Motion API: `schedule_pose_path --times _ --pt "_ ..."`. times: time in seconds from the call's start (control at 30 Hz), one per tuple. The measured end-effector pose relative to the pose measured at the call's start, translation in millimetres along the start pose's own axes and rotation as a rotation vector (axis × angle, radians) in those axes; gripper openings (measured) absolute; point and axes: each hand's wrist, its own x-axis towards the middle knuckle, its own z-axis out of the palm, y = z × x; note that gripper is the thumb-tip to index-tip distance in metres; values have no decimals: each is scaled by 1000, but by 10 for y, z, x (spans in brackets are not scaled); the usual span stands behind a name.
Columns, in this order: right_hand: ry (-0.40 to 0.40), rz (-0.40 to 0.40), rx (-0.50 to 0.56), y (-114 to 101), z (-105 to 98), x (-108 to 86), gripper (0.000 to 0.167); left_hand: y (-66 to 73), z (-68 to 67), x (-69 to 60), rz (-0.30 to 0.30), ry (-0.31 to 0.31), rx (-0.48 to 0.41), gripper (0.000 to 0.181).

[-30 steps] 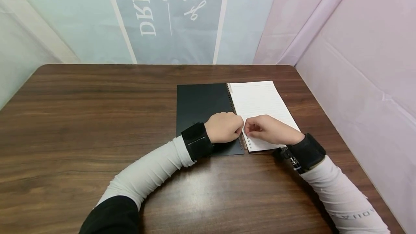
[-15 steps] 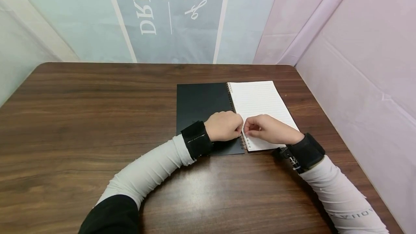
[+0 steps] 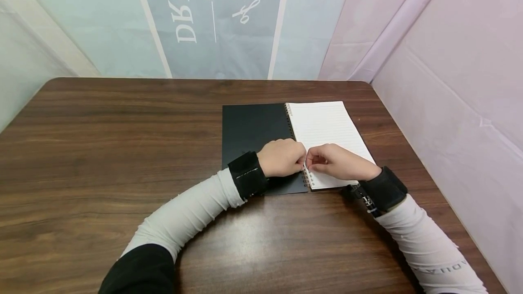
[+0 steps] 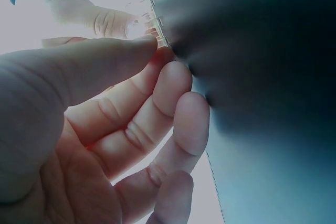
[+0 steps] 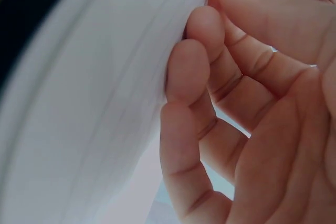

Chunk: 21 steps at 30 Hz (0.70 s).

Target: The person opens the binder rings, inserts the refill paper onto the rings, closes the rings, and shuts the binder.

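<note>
A ring-bound notebook (image 3: 320, 124) lies open, its black cover (image 3: 253, 124) to the left and lined white pages to the right. Along the lower half of its ring binding (image 3: 306, 179), my two hands meet almost knuckle to knuckle. Over the cover, my left hand (image 3: 282, 158) pinches the binding between thumb and forefinger; the left wrist view shows the rings (image 4: 152, 6) leading to those fingertips. My right hand (image 3: 339, 161), above the page, pinches the binding from its side, the other fingers curled against the page (image 5: 94, 108). The exact spot under the fingertips is partly hidden.
The notebook rests on a dark wooden table (image 3: 122, 139), towards its right side. A pale printed curtain (image 3: 229, 58) hangs behind the far edge, and a pinkish one (image 3: 461, 80) along the right. Both wrists wear black bands.
Hardly anything differs. Both hands stay at the binding with only tiny shifts, and the whole view has drifted slightly upward.
</note>
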Motion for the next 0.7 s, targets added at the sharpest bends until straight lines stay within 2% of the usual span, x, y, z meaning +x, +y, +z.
schedule_pose_path --times 0.3,0.7 --pt "16 -19 -32 -15 3 0 20 1 8 10 19 12 -11 24" --pt "26 -29 -22 -15 11 19 19 -9 9 19 7 8 -34 24"
